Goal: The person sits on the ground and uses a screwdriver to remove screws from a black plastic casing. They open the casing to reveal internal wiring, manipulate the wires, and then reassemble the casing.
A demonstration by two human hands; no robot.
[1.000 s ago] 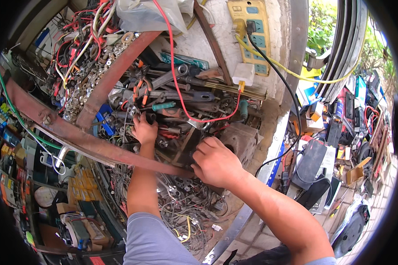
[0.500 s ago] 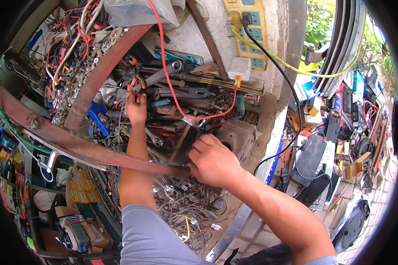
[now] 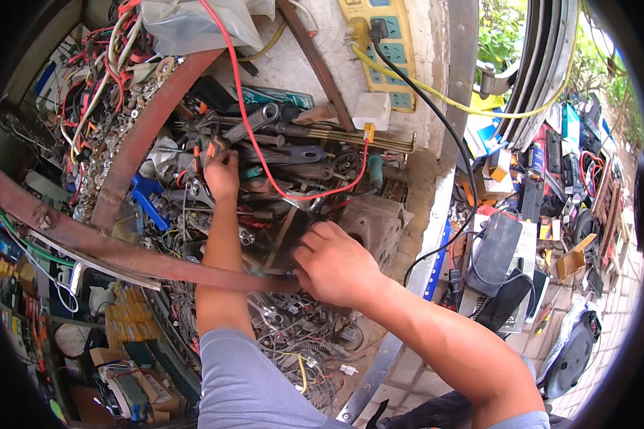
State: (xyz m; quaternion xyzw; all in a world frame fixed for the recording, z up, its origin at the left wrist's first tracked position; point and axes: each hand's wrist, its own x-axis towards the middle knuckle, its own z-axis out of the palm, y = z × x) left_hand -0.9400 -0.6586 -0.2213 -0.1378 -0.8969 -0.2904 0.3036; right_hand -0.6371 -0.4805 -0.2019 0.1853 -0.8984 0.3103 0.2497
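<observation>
My left hand (image 3: 222,175) reaches into a heap of hand tools, its fingers closed on orange-handled pliers (image 3: 209,151). Most of the pliers is hidden by the fingers and the heap. Beside that hand lie a large wrench (image 3: 252,123) and a bright blue plastic piece (image 3: 150,201). My right hand (image 3: 340,264) is curled closed next to a rusty metal block (image 3: 376,223). What its fingers hold, if anything, is hidden. A curved rusty metal bar (image 3: 157,263) crosses over my left forearm and ends at the right hand.
A red cable (image 3: 243,107) hangs in a loop over the tools. Above are a yellow power strip (image 3: 388,64) and a white charger (image 3: 372,111). Tangled wires (image 3: 300,357) lie below my hands. Boxes and a grey case (image 3: 499,247) crowd the paving at right.
The view has shifted, so the scene sits slightly further left. My left hand has the orange handles lower and more covered by its fingers. My right hand stays curled by the block.
</observation>
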